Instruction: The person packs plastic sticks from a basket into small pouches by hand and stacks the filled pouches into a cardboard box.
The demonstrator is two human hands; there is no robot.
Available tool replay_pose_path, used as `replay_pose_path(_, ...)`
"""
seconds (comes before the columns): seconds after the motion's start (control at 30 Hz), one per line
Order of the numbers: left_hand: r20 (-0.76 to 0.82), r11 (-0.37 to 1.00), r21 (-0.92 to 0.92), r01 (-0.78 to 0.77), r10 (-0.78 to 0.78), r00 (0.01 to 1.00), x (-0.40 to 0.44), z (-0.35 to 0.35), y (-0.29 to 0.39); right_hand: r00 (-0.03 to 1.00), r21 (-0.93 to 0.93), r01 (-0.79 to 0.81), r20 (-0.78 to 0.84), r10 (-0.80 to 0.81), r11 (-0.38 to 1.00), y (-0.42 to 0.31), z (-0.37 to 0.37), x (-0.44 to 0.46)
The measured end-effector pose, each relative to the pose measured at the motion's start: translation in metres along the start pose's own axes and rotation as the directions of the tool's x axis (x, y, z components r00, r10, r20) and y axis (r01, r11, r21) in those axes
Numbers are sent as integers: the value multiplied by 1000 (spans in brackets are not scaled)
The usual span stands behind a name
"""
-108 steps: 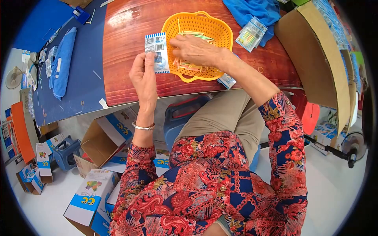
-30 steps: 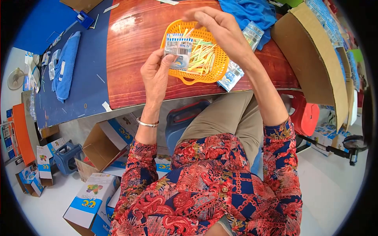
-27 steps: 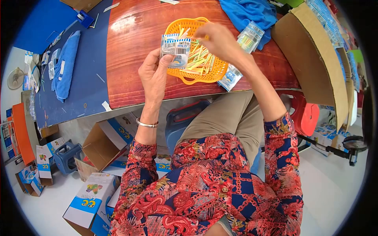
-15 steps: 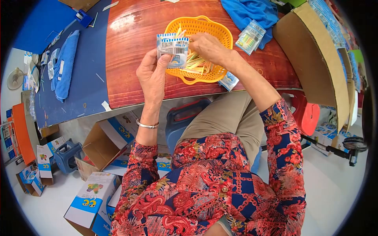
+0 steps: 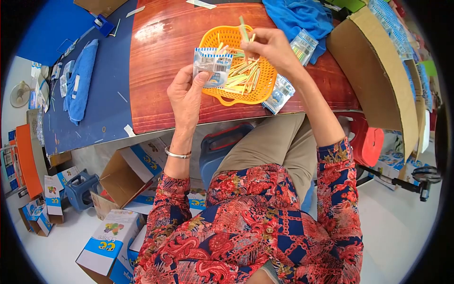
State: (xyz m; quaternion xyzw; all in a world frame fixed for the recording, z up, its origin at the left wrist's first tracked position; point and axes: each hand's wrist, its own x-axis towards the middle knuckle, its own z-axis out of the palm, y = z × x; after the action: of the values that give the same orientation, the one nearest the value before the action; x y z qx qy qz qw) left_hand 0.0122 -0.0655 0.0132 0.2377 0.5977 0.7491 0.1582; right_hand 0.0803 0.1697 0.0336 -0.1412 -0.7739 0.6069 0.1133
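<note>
My left hand (image 5: 186, 90) grips a small clear plastic packet (image 5: 212, 78) with blue-and-white striped edging and a barcode, holding it upright over the left side of a yellow perforated basket (image 5: 268, 85). Loose thin pastel sticks (image 5: 243, 78) lie in the basket, mostly yellow, green and pink. Above its far right side, my right hand (image 5: 272, 46) pinches a few thin sticks (image 5: 243, 29) between thumb and fingers, apart from the packet. A filled packet (image 5: 302, 45) lies right of the basket, partly behind my right hand. Another packet (image 5: 280, 96) rests against the basket's near right side.
A blue cloth (image 5: 300, 16) is bunched at the back right of the red wood-grain table (image 5: 161, 71). A tall cardboard box (image 5: 373, 71) borders the right side. On the dark blue surface at left lies a folded blue towel (image 5: 81, 83). Printed cartons (image 5: 111, 239) stand on the floor.
My right hand has risen out of the basket and moved right, now with sticks in its fingers. My left hand and the packet have shifted slightly right and down in view.
</note>
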Motion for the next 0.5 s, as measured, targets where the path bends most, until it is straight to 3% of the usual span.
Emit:
replay_pose_path(0.1,23,1000,-15,-2,3,1000,-1,2,0,980,322,142,-179,-88,936,-28,-4,-8)
replay_pose_path(0.2,33,1000,-31,5,-4,999,-1,5,-1,960,384,268,-187,-210,884,-61,-11,-18)
replay_pose_path(0.37,59,998,-52,23,-20,998,-3,14,1,954,211,266,-195,-227,941,-95,9,-31)
replay_pose_path(0.47,60,998,-53,19,-16,998,-4,16,1,935,252,338,-202,-292,907,-90,21,-28)
replay_pose_path(0.5,60,998,-54,14,-11,998,-4,16,0,938,191,327,-187,-293,925,-90,21,-28)
